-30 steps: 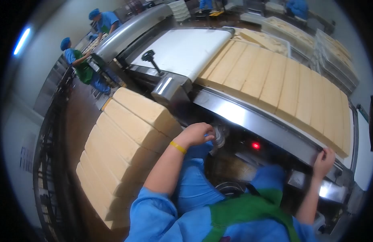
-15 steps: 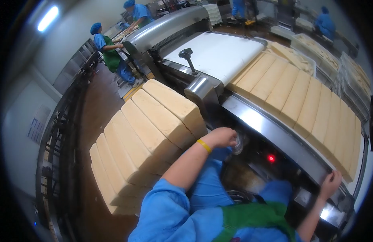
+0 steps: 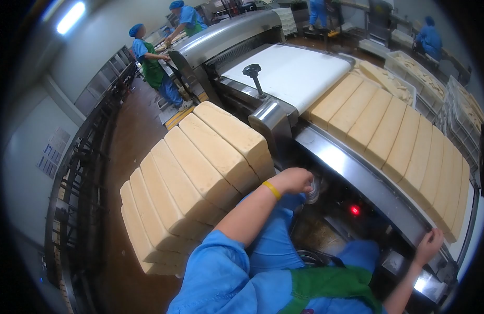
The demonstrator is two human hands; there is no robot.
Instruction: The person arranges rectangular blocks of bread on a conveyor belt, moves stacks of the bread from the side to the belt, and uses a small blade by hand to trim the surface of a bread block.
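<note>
My left hand (image 3: pixel 295 181), with a yellow band (image 3: pixel 271 189) at the wrist, is closed beside a shiny, clear-looking round piece (image 3: pixel 313 191). Whether the fingers grip that piece I cannot make out. Left of that arm rises a stack of long pale dough-like blocks (image 3: pixel 192 159) in layers. My right hand (image 3: pixel 429 245) is at the near end of the metal rail (image 3: pixel 351 175), fingers loosely bent and apart, nothing visible in them. Just beyond it, a row of similar pale blocks (image 3: pixel 396 138) lies side by side along the rail.
A machine with a white belt (image 3: pixel 289 70) and a black knob (image 3: pixel 252 70) stands ahead. A red light (image 3: pixel 355 210) glows under the rail. Crates (image 3: pixel 417 73) of pale pieces stand at the right. Co-workers (image 3: pixel 153 63) in blue and green are farther back.
The whole view has shifted slightly, so the scene sits a little farther right. My right hand has eased slightly back from the end block. My left hand keeps its pose.
</note>
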